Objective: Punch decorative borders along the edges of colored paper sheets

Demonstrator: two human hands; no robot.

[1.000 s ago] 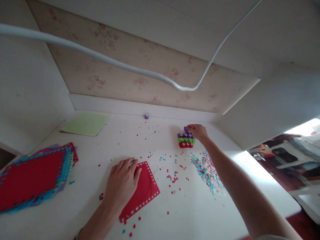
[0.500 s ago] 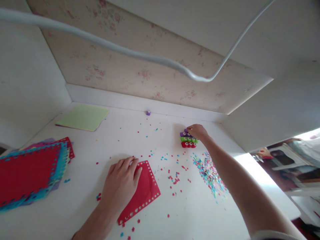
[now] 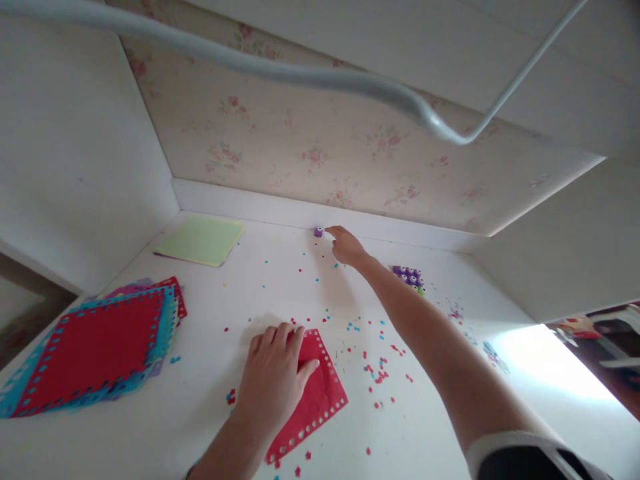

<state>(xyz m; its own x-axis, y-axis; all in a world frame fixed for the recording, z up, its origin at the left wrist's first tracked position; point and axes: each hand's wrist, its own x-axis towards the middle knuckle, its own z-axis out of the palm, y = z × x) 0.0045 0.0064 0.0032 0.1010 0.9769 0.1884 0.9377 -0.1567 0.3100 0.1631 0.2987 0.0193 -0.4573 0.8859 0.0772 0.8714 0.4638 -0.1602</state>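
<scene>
The small purple punch [image 3: 319,232] stood at the far side of the table [image 3: 210,293], at the foot of the white back strip [image 3: 240,203]; whether the two touched could not be told. Just off the punch's 3 o'clock side was the right hand [image 3: 349,247], index finger stretched toward it, the other fingers curled in and gripping nothing visible; how far the thumb stood from the index could not be made out. With the strip crowding 12 o'clock, a light thumb-and-index pinch across 3 and 9 would probably have served best, with a small draw toward 6 before any lift, to spare the knuckles.

Toward 4 o'clock, partly behind the forearm, sat a tight block of purple and green punches [image 3: 407,275]; the forearm was best kept high there. At 6 o'clock, the left hand [image 3: 274,370] lay on a red sheet [image 3: 320,393], fingers lightly spread and thumb apart, pressing rather than grasping. A steady palm there would likely have kept the holed edges from sliding.

Confetti [image 3: 379,378] lay scattered toward 5. The roomiest path ran toward 7, over a few loose bits. Light green paper [image 3: 200,240] lay at 9, a stack of punched sheets [image 3: 107,333] at 8.
</scene>
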